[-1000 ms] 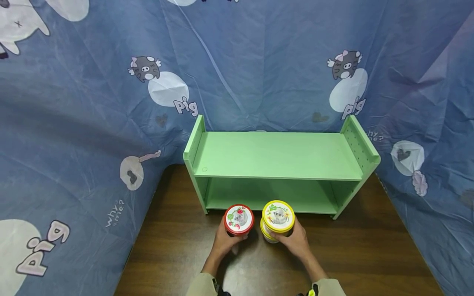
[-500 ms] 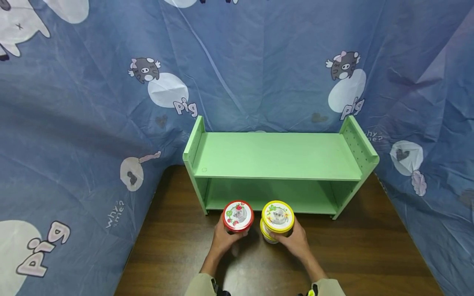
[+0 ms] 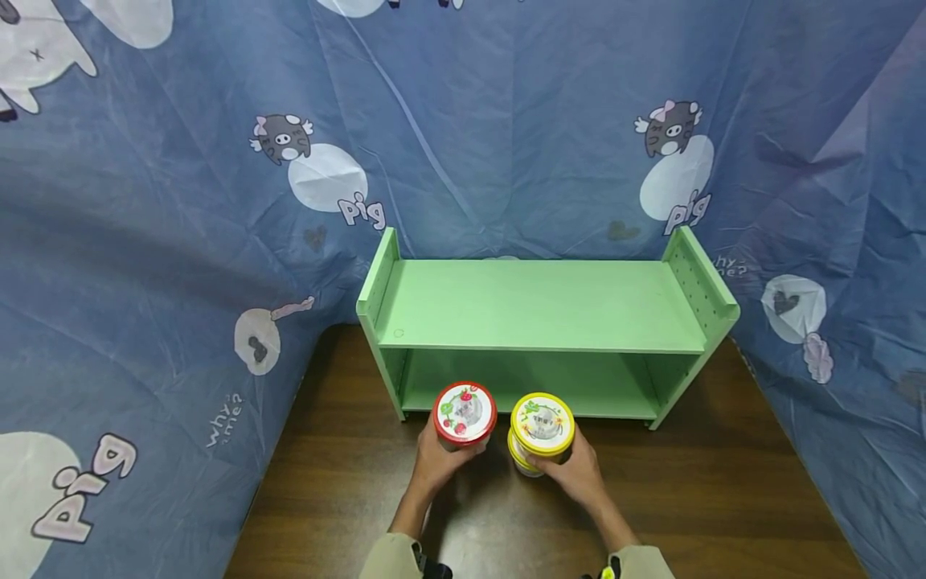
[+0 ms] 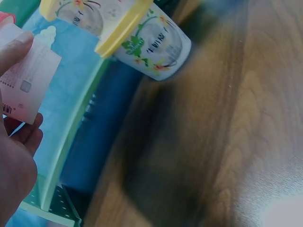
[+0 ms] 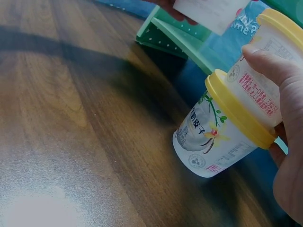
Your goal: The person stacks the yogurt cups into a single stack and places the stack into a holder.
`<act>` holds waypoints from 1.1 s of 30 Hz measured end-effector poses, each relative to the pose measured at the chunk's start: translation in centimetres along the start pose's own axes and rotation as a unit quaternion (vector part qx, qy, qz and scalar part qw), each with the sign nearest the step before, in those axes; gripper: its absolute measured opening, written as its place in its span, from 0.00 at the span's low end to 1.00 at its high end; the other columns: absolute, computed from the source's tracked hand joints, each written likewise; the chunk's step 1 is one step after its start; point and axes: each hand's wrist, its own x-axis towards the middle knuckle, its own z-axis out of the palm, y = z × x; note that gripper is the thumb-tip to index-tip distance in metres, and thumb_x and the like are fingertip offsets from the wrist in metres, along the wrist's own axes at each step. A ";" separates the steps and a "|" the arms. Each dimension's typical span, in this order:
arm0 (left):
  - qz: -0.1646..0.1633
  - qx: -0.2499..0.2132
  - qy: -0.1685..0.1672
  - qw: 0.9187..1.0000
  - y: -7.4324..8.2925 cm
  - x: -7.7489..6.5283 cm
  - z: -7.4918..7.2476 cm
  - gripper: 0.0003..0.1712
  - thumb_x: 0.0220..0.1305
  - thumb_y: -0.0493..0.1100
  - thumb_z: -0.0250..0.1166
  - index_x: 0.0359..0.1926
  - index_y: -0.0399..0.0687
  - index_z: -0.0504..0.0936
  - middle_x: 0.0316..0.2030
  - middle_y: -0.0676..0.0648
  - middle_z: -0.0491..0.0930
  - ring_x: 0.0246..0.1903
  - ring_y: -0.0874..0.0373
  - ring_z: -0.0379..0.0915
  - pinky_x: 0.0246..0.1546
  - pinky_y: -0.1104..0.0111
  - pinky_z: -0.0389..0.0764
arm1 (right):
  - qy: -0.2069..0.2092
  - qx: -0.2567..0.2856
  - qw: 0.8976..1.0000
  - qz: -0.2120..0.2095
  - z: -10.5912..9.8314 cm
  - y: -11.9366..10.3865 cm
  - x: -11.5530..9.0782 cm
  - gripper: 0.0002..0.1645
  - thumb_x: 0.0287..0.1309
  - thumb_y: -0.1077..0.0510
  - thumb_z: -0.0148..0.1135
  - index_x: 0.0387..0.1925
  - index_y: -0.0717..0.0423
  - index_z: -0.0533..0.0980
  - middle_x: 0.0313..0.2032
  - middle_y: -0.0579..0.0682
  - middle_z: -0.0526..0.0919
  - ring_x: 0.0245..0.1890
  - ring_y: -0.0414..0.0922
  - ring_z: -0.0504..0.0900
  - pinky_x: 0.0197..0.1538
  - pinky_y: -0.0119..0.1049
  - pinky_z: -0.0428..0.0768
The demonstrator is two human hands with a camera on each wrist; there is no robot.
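My left hand (image 3: pixel 436 465) grips a white tub with a red lid (image 3: pixel 465 413), its lid printed with berries. In the left wrist view the tub's plain white side (image 4: pixel 34 82) is raised off the table, thumb on one side and fingers on the other. To the right, two white tubs with yellow lids are stacked. The upper yellow-lidded tub (image 3: pixel 542 423) is held by my right hand (image 3: pixel 581 469), its thumb across the tub's side in the right wrist view. The lower yellow-lidded tub (image 5: pixel 208 135) stands on the table directly beneath, mostly covered from above.
A green two-tier shelf (image 3: pixel 535 305) stands just beyond the tubs, with raised side panels (image 3: pixel 703 281). Its lower level (image 3: pixel 528 374) opens toward me. The brown wooden table (image 3: pixel 325 498) lies below, and a blue cloth with pig prints (image 3: pixel 463 137) hangs around the back and sides.
My left hand has raised the red-lidded tub and moved it slightly forward, toward the shelf. My right hand and the yellow-lidded stack have stayed in place.
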 end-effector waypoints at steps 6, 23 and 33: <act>-0.013 0.011 -0.005 1.000 0.7 0.4 0.0 0.59 0.38 0.47 0.83 0.73 0.45 0.64 0.62 0.42 0.78 0.62 0.50 0.74 0.66 0.51 0.73 | 0.002 -0.007 1.000 -0.002 0.1 0.1 0.1 0.53 0.38 0.49 0.83 0.66 0.59 0.68 0.56 0.59 0.82 0.60 0.55 0.77 0.67 0.57 0.70; 0.020 0.003 -0.001 1.000 3.2 1.1 0.0 0.54 0.39 0.46 0.84 0.69 0.47 0.69 0.58 0.44 0.81 0.59 0.53 0.76 0.62 0.55 0.77 | -0.002 -0.010 1.000 -0.007 0.1 0.2 0.2 0.53 0.39 0.49 0.83 0.66 0.60 0.68 0.56 0.58 0.82 0.60 0.54 0.77 0.66 0.55 0.71; 0.017 -0.005 0.002 1.000 4.5 1.1 0.1 0.52 0.39 0.44 0.83 0.67 0.47 0.71 0.57 0.43 0.82 0.57 0.54 0.77 0.61 0.56 0.77 | -0.004 -0.006 1.000 -0.007 0.1 0.2 0.1 0.53 0.39 0.50 0.83 0.65 0.60 0.68 0.56 0.59 0.82 0.60 0.55 0.78 0.66 0.56 0.71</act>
